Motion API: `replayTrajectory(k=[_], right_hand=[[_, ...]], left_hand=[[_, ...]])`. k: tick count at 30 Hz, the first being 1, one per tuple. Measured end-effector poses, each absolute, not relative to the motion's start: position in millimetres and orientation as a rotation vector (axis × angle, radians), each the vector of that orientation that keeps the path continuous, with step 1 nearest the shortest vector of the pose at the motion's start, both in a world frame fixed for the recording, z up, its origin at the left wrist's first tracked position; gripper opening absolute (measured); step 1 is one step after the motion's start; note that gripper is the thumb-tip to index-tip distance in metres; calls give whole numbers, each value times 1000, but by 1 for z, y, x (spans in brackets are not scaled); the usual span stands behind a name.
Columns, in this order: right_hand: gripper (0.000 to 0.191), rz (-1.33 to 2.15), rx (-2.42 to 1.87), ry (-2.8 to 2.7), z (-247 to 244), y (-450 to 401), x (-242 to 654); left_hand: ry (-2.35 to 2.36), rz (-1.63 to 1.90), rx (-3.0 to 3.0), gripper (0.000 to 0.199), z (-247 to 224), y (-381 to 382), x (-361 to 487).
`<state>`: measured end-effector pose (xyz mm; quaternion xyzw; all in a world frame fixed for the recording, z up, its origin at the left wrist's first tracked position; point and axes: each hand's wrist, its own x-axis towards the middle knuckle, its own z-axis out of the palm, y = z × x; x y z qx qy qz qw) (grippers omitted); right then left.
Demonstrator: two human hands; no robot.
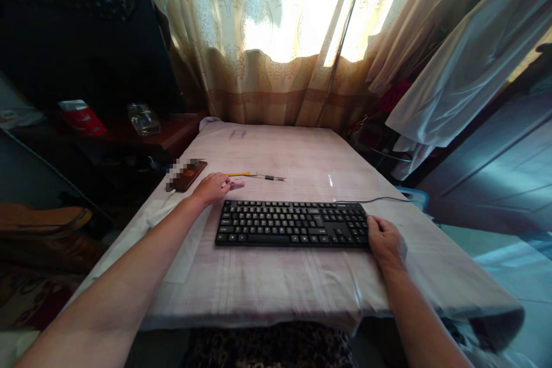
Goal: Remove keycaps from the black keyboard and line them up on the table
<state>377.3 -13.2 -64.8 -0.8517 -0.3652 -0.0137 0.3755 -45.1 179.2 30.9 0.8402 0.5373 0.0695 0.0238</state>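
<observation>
A table (293, 146) spread with a pale, faintly checked cloth, wrinkled and draping over the near edge, stands before a window. Light glows through a cream-and-tan patterned curtain (267, 86). On the left are a dark screen (86, 52), a red packet (84, 118) and a clear glass jar (144, 121); on the right, white clothing (470, 63) hangs in soft folds. Near the table's middle, towards the wearer, lies a full-size black keyboard (271, 222), long and rectangular, its rows of keys marked in white. A thin dark cable (383, 199) runs off rightwards. The right hand (387, 241) is closed around the keyboard's right end, thumb on top. The left hand (212, 188) is near the far left corner, fingers loosely extended beside a slender yellow stick (238, 174); whether it holds anything cannot be told. A brown, flat, rectangular phone (190, 177) lies further left.
</observation>
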Motion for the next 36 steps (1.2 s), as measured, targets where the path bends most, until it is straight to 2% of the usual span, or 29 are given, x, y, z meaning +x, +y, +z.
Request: replayTrajectory(k=[4,17,26,32,36], right_hand=[[43,-49,-2191,-929,-67,-12,380],[43,-61,-2164,-940,-64,-13,376],[45,-36,-2166,-971,-66,-13,379],[44,-36,-2170,-947,-64,-13,377],[43,-8,-2185,-942,-62,-14,376]], left_hand=[[1697,275,2536,36,36,155,-63],[1397,402,2546,40,9,88,-89],[1385,297,2376,37,30,66,-96],[1781,307,2298,38,31,90,-90],[1806,323,2312,39,20,96,-70]])
